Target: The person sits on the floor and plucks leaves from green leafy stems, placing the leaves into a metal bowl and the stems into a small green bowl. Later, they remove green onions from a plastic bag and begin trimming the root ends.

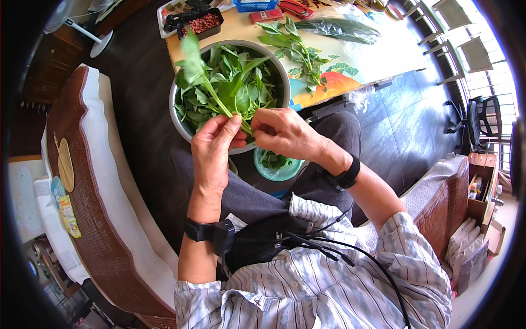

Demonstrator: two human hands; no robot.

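Between the thumb and fingers of my left hand (pixel 215 150) is a green stem of leafy vegetable (pixel 214 95), its leaves pointing up and away from me. My right hand (pixel 287 133) pinches the lower end of the same stem, close beside the left. Both hands are over the near rim of a large metal bowl (pixel 288 84) heaped with loose green leaves (pixel 246 92). Below the right hand, a smaller turquoise bowl (pixel 292 174) contains some green scraps. More leafy stems (pixel 306 57) lie on the table to the right of the large bowl.
The patterned table (pixel 390 49) also bears long green vegetables in a plastic bag (pixel 341 29), a black tray of reddish beans or nuts (pixel 203 24), a blue basket (pixel 255 5) and red packets (pixel 266 15). A covered sofa (pixel 76 115) runs along my left; a standing fan (pixel 100 43) is beyond it.
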